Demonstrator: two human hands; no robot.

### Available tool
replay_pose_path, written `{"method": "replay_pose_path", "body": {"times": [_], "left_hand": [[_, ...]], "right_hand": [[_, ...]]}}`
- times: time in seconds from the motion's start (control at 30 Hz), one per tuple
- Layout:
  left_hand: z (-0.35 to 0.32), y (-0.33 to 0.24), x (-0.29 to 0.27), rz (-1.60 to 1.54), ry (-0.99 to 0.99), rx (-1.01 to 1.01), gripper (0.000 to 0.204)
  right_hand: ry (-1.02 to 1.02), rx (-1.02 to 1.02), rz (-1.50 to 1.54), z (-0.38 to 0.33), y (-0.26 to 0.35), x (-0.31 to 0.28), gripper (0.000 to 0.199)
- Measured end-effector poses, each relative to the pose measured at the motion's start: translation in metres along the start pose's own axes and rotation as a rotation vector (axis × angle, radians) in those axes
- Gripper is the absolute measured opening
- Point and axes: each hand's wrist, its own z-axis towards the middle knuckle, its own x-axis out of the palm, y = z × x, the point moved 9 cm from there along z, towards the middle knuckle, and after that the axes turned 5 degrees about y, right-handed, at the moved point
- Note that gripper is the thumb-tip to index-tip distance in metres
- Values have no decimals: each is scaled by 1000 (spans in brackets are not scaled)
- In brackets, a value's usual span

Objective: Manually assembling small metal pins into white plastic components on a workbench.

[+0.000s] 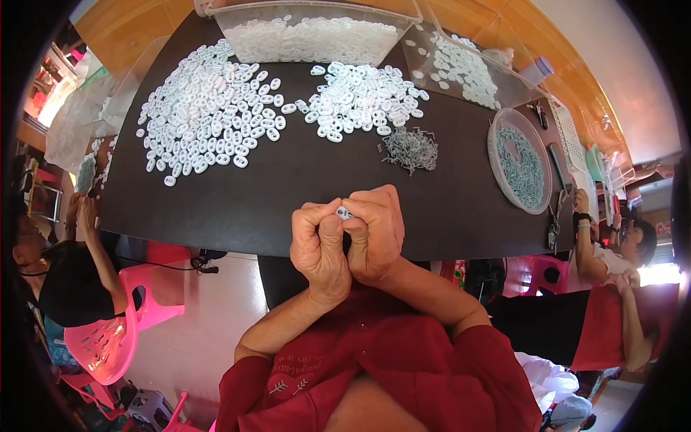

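Both of my hands meet over the table's near edge. My left hand [318,248] and my right hand [376,234] pinch one small white oval plastic piece [345,213] between thumbs and fingertips. Dark openings show in its face; the fingers cover the rest of it. Beyond my hands lies a small heap of grey screw-like metal pins [409,150]. Behind that heap spreads a pile of white oval pieces [363,99]. A larger pile of white two-holed ovals [205,108] covers the table's left part.
At the back stands a clear bin [317,10] of white pieces. Beside it, a second clear tray [529,92] holds more. A round tub [492,155] of pins sits right, near pliers [538,114] and keys [553,230]. People sit on both sides; a pink chair [129,324] stands left.
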Motion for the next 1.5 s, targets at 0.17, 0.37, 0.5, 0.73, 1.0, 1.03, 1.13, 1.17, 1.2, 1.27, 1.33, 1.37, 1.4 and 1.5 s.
{"method": "replay_pose_path", "body": {"times": [0.17, 0.37, 0.5, 0.73, 1.0, 1.03, 1.13, 1.17, 1.2, 1.27, 1.33, 1.37, 1.4, 1.5], "left_hand": [[2, 6, -2, -6, -38, 14, 14], [8, 4, -1, 15, -46, -88, 15], [10, 10, 1, 10, 115, -205, 20], [14, 29, 6, 0, 287, -396, 25], [31, 26, 5, 178, 448, -425, 23], [37, 26, 1, 191, 431, -419, 23], [65, 22, -9, 441, 408, -279, 17], [74, 21, -11, 499, 406, -186, 17], [84, 18, -12, 554, 409, -89, 17], [101, 15, -11, 614, 394, -54, 18], [112, 2, 0, 798, 407, 230, 13], [115, 8, 4, 865, 423, 257, 20], [120, 13, 5, 870, 419, 258, 20], [126, 18, 23, 1047, 461, 408, 18]], "right_hand": [[37, -6, 25, 4, -2, 2, 10], [15, 21, 18, 7, -7, -3, 19], [30, 59, -8, 3, -15, -18, 25], [148, 250, -223, 33, -67, -74, 13], [-96, 273, -508, 139, -157, -176, 14], [-88, 293, -526, 149, -174, -185, 15], [-12, 330, -708, 169, -219, -206, 19], [102, 381, -838, 172, -230, -201, 19], [98, 372, -825, 171, -235, -203, 19], [97, 111, -1036, 170, -220, -188, 20], [111, 141, -959, 162, -213, -179, 18], [91, 128, -881, 153, -200, -170, 17], [71, 113, -801, 147, -186, -162, 16], [89, 89, -654, 130, -148, -143, 12]]}}
